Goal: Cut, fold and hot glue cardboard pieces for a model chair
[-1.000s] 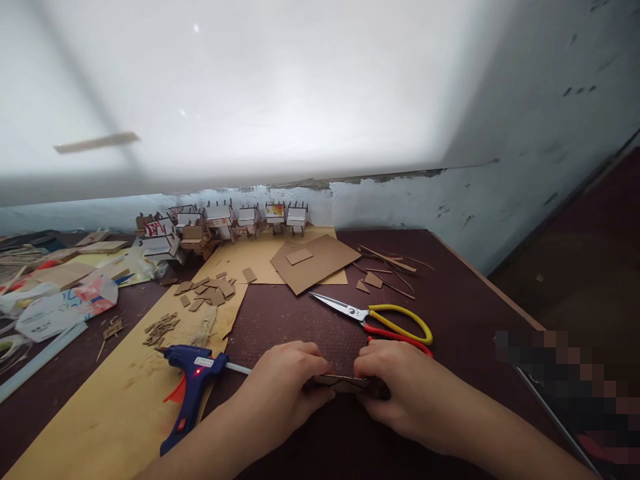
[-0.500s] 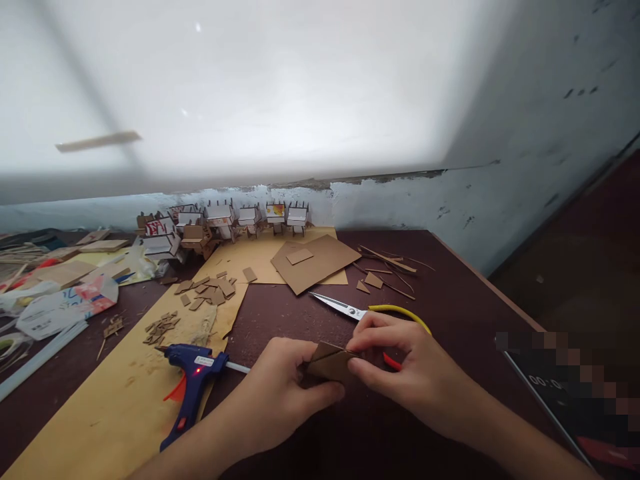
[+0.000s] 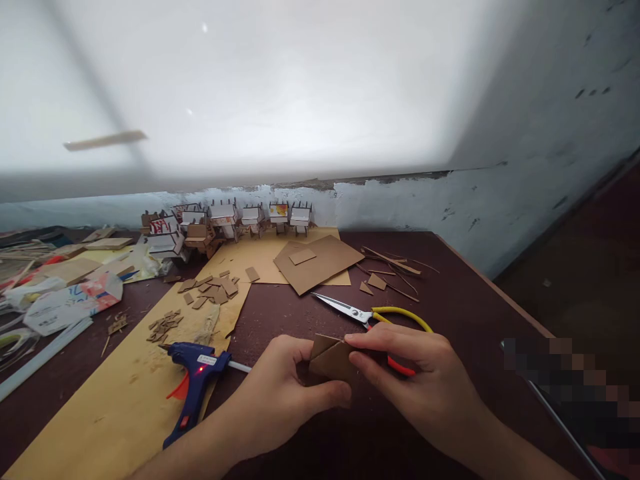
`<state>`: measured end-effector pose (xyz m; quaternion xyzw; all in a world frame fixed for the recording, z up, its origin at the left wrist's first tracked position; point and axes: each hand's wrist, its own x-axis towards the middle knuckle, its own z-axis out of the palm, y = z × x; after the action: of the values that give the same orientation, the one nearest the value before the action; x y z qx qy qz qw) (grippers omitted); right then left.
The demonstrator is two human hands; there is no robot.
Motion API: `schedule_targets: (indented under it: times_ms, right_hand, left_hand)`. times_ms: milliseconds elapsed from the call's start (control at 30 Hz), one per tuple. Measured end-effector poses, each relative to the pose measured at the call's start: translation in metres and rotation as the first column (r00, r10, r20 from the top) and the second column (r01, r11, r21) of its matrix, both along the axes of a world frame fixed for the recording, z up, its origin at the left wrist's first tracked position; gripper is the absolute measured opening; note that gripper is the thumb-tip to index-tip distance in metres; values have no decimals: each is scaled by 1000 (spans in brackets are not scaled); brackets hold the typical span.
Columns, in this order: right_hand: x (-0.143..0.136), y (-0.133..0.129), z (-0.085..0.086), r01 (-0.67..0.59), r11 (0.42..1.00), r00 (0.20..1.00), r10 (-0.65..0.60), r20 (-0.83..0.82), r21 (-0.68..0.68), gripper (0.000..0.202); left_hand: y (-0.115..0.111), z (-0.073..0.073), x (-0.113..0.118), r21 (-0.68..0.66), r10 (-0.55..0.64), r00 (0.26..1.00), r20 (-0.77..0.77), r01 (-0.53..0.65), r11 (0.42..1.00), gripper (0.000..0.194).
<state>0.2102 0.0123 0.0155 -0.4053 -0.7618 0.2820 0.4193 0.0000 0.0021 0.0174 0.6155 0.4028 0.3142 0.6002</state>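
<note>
Between both hands, above the dark table, is a small brown piece of cardboard [image 3: 327, 357] with a line running across its face. My left hand [image 3: 287, 387] grips its left side, thumb stretched along the lower front. My right hand [image 3: 415, 373] pinches the upper right corner between thumb and fingers. Behind my right hand lie scissors [image 3: 345, 307] with yellow and red handles, blades pointing left, partly covered by that hand. To the left of my left hand rests a blue glue gun [image 3: 193, 373], its red light on and a glue stick in its rear.
Small cut cardboard pieces [image 3: 217, 291] lie on a yellow sheet [image 3: 120, 400]. Farther back are a larger cardboard sheet [image 3: 330, 257], thin cardboard strips [image 3: 395, 263] and several miniature cardboard chairs [image 3: 225, 217] along the wall. Scraps and tape [image 3: 20, 347] crowd the left side.
The cardboard piece has tilted so that more of its face shows. The right hand's fingers have shifted along its top edge and straightened. The view has moved slightly.
</note>
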Motion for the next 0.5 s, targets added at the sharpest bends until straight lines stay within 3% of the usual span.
schedule_targets:
  times_ms: [267, 500]
  right_hand:
    - [3, 1, 7, -99, 990, 992, 90, -85, -103, 30]
    - [6, 3, 6, -95, 991, 994, 91, -55, -91, 36]
  left_hand:
    - [1, 0, -3, -141, -22, 997, 78, 33, 989, 22]
    - [1, -1, -6, -148, -32, 997, 66, 42, 988, 21]
